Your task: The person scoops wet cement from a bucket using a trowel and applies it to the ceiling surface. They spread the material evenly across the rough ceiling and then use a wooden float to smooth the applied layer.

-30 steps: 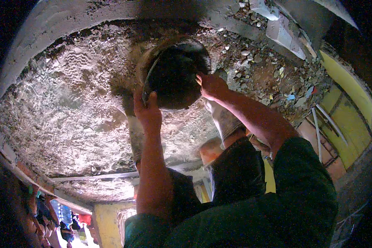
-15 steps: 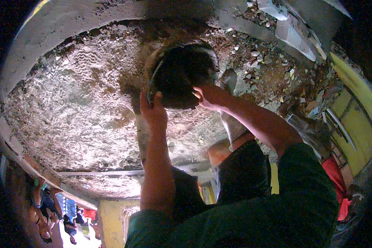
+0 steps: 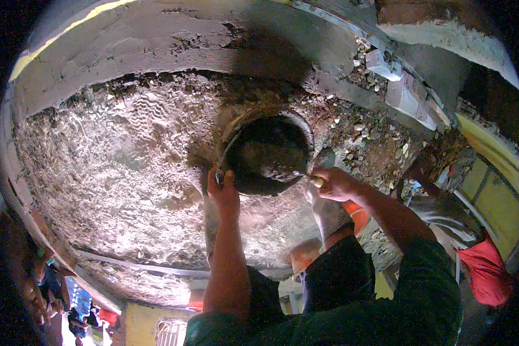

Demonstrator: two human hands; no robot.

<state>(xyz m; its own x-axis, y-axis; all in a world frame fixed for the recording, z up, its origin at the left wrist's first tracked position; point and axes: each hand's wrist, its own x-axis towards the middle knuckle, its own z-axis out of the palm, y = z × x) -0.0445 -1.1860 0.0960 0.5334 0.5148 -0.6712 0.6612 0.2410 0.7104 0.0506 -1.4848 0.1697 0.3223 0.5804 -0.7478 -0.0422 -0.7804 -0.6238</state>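
Observation:
Between my feet stands a round dark bucket (image 3: 265, 151), its inside in deep shadow with some dark grey material in it. My left hand (image 3: 225, 196) is closed on the near left part of its rim, thumb over the edge. At the near right side, my right hand (image 3: 335, 184) is wrapped round the handle of a trowel (image 3: 318, 181). The trowel's pale handle end shows at my fingers. Its blade reaches over the bucket's inside, where the dimness partly hides it.
Rough sandy ground (image 3: 127, 190) surrounds the bucket. A freshly plastered ledge (image 3: 173, 46) runs along the far side. Rubble (image 3: 380, 138) and pale blocks (image 3: 409, 104) lie at the right. An orange container (image 3: 357, 218) is behind my right leg. A person in red clothing (image 3: 484, 271) is at the right.
My view has tilted, so the bucket sits lower in it. My right hand has moved from inside the bucket to its right rim, where the trowel now shows. My left hand stays on the rim.

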